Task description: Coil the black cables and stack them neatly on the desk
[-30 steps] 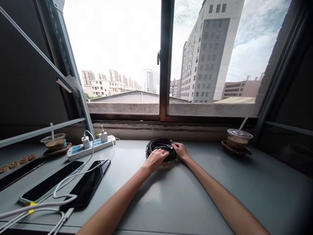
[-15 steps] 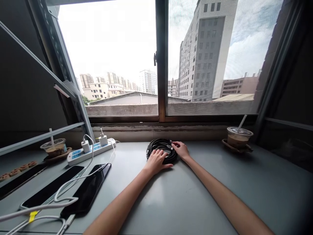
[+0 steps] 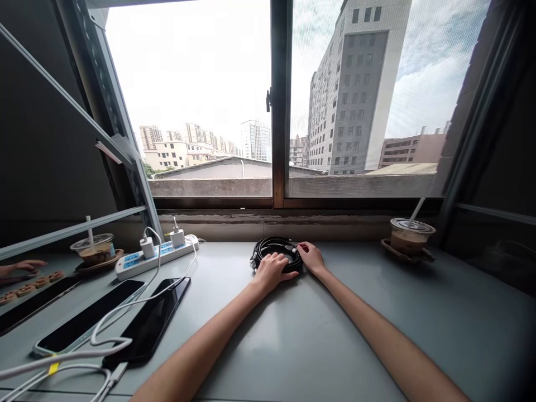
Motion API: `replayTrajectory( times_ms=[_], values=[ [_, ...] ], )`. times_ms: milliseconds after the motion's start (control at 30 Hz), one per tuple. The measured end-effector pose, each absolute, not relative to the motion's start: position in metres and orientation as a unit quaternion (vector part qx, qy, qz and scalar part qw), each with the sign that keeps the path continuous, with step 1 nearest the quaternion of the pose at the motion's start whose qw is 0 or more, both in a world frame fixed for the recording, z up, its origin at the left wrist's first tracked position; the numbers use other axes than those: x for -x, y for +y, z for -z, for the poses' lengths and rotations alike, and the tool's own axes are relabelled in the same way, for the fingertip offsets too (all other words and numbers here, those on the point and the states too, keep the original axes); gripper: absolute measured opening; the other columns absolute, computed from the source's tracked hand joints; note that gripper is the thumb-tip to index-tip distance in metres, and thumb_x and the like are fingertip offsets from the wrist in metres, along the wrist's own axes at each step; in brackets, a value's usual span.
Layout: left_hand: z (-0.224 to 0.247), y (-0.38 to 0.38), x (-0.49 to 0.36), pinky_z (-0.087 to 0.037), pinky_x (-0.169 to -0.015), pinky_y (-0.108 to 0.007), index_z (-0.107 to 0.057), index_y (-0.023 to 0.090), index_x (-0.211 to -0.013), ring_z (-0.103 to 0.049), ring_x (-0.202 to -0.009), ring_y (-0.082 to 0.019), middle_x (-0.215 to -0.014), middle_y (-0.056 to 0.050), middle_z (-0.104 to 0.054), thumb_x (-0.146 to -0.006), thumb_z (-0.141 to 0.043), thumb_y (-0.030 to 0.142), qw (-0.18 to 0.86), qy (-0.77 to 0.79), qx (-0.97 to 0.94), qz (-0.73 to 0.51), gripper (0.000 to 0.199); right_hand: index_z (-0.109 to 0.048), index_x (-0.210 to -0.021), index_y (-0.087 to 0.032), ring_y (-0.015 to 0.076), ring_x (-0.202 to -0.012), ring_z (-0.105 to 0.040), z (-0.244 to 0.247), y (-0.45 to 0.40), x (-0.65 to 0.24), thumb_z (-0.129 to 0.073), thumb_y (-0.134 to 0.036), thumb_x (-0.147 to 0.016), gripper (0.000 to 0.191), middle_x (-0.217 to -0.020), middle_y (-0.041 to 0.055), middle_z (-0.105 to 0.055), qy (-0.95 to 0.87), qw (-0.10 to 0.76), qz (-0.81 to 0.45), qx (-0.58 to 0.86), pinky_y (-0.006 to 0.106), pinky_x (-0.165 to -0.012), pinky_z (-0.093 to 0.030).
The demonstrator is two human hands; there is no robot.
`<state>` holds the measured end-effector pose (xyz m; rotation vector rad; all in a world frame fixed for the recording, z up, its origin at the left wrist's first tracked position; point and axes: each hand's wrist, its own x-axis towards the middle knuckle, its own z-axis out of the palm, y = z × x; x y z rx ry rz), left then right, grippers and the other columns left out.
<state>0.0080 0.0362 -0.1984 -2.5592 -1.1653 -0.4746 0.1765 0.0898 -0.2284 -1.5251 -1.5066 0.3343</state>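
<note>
A coiled black cable (image 3: 261,246) lies on the grey table near the window wall. My left hand (image 3: 272,271) rests over the front of the coil, its thumb stretched to the right and its fingers bent onto the loops. At the coil's right edge, my right hand (image 3: 310,258) has its fingers drawn together at a light-coloured cable end. Whether those fingers grip that end is too small to tell.
A white power strip (image 3: 161,258) with two chargers, white cables and two phones (image 3: 153,321) lie on the left. Iced drinks stand at the left (image 3: 94,251) and right (image 3: 408,240). Another person's hand (image 3: 27,267) shows at the far left.
My left hand has shifted slightly right over the coil. My right hand has barely moved. Another person's hand has appeared at the far left.
</note>
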Motion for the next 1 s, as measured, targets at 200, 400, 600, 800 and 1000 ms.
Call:
replayTrajectory(
  times_ms=[200, 400, 600, 800, 1000],
  values=[
    [0.184, 0.029, -0.01, -0.036, -0.086, -0.037, -0.059, 0.017, -0.084, -0.053, -0.09, -0.023, -0.091, -0.008, -0.06, -0.088, -0.036, 0.054, 0.142, -0.413, 0.874, 0.213, 0.044, -0.062, -0.097, -0.016, 0.0132, -0.083, -0.061, 0.223, 0.09, -0.178, -0.044, -0.029, -0.089, 0.023, -0.092, 0.004, -0.067, -0.63, 0.385, -0.112, 0.665, 0.026, -0.073, -0.045],
    [0.16, 0.071, 0.016, -0.034, -0.088, -0.037, -0.054, 0.019, -0.081, -0.051, -0.096, -0.023, -0.096, -0.008, -0.058, -0.09, -0.032, 0.04, 0.049, -0.546, 0.744, 0.383, 0.032, -0.066, -0.074, -0.017, 0.025, -0.084, -0.062, 0.214, 0.085, -0.209, -0.048, -0.032, -0.083, 0.025, -0.08, 0.0105, -0.066, -0.63, 0.26, -0.029, 0.731, 0.03, -0.068, -0.039],
    [0.193, 0.111, 0.052, -0.038, -0.056, -0.027, -0.043, 0.019, -0.057, -0.053, -0.058, -0.017, -0.058, -0.003, -0.054, -0.089, -0.021, 0.033, -0.1, -0.61, 0.68, 0.395, 0.041, -0.063, -0.069, -0.016, 0.0204, -0.077, -0.06, 0.214, 0.084, -0.229, -0.047, -0.029, -0.083, 0.025, -0.076, 0.0074, -0.065, -0.655, 0.177, 0.011, 0.734, 0.029, -0.066, -0.038],
    [0.206, 0.107, 0.054, -0.034, -0.055, -0.024, -0.046, 0.02, -0.06, -0.051, -0.06, -0.015, -0.061, 0.0, -0.056, -0.079, -0.04, 0.036, -0.146, -0.597, 0.67, 0.417, 0.026, -0.062, -0.075, -0.016, 0.017, -0.076, -0.058, 0.215, 0.086, -0.227, -0.044, -0.034, -0.086, 0.028, -0.08, 0.0048, -0.064, -0.646, 0.155, 0.014, 0.748, 0.03, -0.069, -0.04],
    [0.203, 0.104, 0.059, -0.037, -0.052, -0.025, -0.056, 0.018, -0.06, -0.052, -0.052, -0.016, -0.052, -0.003, -0.056, -0.082, -0.023, 0.04, -0.155, -0.605, 0.635, 0.455, 0.045, -0.06, -0.075, -0.015, 0.015, -0.074, -0.056, 0.215, 0.082, -0.228, -0.044, -0.035, -0.088, 0.029, -0.078, 0.0031, -0.062, -0.644, 0.155, 0.012, 0.749, 0.031, -0.071, -0.041]
  ],
)
